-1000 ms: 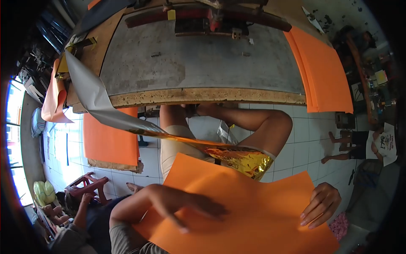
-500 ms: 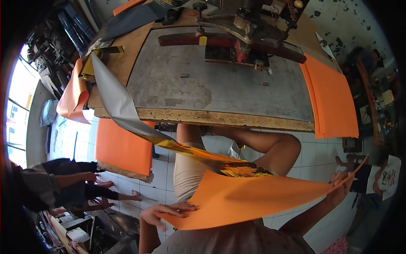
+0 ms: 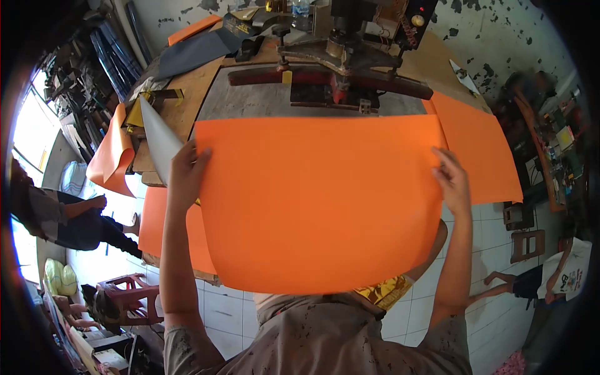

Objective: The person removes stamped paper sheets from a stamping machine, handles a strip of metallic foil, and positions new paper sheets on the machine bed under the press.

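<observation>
A large orange sheet (image 3: 319,200) is spread in front of me above my lap, its far edge over the near part of the grey metal plate (image 3: 244,100). My left hand (image 3: 189,175) is closed on its left edge, with the thumb lying on the face of the sheet. At the right edge, my right hand (image 3: 453,181) has its fingers curled around the sheet. Beyond the sheet stands a press with a red crossbar (image 3: 262,76). A silver foil strip (image 3: 159,137) runs down behind my left hand, and gold foil (image 3: 387,290) shows under the near edge.
Orange sheets (image 3: 481,144) overhang the table's right side; another orange pile (image 3: 153,219) lies low at left. A curled orange sheet (image 3: 112,156) hangs off the left corner. One person (image 3: 69,212) stands at left, another (image 3: 559,269) at right. A stool (image 3: 528,245) stands at right.
Both my hands have lifted the orange sheet forward and up from my lap towards the table, turning it broad and flat. The person at left has moved further up in view.
</observation>
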Available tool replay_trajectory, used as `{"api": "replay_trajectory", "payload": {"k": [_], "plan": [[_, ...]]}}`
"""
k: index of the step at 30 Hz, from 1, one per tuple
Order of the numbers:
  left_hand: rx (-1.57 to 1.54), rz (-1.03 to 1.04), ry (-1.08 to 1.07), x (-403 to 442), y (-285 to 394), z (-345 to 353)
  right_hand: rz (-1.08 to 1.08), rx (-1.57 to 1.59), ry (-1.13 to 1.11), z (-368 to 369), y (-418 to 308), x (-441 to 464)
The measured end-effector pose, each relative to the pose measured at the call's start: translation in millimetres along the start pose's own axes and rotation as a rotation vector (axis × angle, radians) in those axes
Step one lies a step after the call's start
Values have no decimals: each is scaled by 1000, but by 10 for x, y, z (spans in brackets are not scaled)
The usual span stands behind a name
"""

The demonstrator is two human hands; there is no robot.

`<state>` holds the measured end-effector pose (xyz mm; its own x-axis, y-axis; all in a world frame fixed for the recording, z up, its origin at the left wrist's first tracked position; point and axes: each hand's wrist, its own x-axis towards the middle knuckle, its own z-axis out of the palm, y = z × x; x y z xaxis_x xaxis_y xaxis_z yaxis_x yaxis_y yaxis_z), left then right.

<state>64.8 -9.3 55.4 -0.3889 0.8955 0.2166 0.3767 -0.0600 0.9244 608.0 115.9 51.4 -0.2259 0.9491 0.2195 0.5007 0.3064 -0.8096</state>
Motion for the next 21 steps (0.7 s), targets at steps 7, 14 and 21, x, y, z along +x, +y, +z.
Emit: {"api": "replay_trajectory", "payload": {"k": [7,14,21], "plan": [[158,-124,-138,617,-184,44,-6,-81,-75,237,300,428],[294,-112,-148,1671,-417,-43,-201,-247,-84,526,440,1431],[347,34,-1,2772,-921,-153,-656,-477,75,874,763,2388]]}}
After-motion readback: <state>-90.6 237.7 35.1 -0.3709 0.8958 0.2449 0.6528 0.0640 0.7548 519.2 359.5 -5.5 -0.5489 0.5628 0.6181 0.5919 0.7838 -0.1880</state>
